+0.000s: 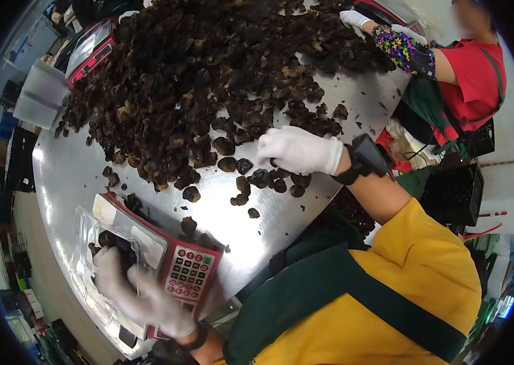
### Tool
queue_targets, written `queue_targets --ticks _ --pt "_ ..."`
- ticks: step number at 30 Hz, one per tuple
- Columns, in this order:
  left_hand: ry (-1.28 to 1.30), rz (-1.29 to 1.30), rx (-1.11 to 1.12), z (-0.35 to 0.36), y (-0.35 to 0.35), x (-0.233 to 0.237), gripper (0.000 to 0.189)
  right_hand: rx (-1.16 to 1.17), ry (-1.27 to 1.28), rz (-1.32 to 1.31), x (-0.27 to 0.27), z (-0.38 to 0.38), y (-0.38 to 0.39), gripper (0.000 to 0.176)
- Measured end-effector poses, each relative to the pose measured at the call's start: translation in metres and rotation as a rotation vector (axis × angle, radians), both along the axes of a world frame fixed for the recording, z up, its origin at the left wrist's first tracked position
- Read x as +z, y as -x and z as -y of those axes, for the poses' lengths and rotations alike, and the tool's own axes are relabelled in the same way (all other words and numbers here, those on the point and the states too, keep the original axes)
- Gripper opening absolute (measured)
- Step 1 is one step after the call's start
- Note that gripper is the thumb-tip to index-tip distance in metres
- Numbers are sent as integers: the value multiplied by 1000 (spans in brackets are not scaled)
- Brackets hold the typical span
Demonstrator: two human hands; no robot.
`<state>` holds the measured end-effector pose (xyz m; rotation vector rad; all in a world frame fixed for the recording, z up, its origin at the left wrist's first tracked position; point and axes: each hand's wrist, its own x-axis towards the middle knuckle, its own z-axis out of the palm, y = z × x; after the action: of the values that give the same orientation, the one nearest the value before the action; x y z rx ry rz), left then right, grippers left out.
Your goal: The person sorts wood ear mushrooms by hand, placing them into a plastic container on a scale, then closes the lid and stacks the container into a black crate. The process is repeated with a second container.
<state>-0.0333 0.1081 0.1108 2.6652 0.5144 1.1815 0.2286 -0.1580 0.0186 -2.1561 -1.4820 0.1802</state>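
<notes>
A large heap of dark brown wood ear mushrooms (196, 79) covers much of the metal table. At the near edge of this heap is my right hand (299, 150), white-gloved, its fingers curled down over loose pieces; what lies under the fingertips is mostly hidden. My left hand (138, 295), also gloved and blurred by motion, reaches over a clear plastic box (86, 228) on a red scale (199, 258). Dark wood ear pieces (124, 250) show between its thumb and fingers. The scale's keypad (189, 272) faces my body.
Across the table at right, a person in a red top (472, 79) has a gloved hand (354, 18) at the heap. Another red scale (91, 52) and stacked clear boxes (41, 94) stand at far left. A black crate (454, 191) is to my right.
</notes>
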Motion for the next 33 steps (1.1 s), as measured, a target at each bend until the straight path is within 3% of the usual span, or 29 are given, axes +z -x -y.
queue_targets --ticks 3,5,7,9,11,15,18,21,23,26,28,33 --pt "160 -211 -426 51 -59 -26 33 -77 30 74 -23 9 -1 21" --pt "266 -271 -575 76 -97 -58 32 -146 -100 58 -36 9 -6 19" --pt "188 -348 -627 94 -129 -75 32 -154 -199 82 -30 7 -2 19" --pt "105 -364 -623 97 -147 -101 32 -289 -271 -13 -15 11 4 16" --pt "23 -383 -616 97 -153 -106 32 -276 -296 38 -6 24 6 20" --pt "-5 -511 -390 85 -154 -114 16 -300 -205 42 7 52 31 29" --pt "-91 -315 -329 88 -145 -94 19 -237 -129 42 -11 58 59 26" --pt "-82 -286 -333 98 -134 -84 21 -263 -105 72 -29 60 81 51" --pt "125 -379 -466 109 -126 -78 26 -292 -154 18 -30 62 83 49" --pt "128 -612 -550 134 -130 -74 41 -292 -216 -4 -39 67 77 41" --pt "111 -593 -587 139 -131 -83 37 -236 -231 61 -42 70 71 25" --pt "151 -454 -642 135 -137 -99 21 -247 -271 72 -48 70 72 22"
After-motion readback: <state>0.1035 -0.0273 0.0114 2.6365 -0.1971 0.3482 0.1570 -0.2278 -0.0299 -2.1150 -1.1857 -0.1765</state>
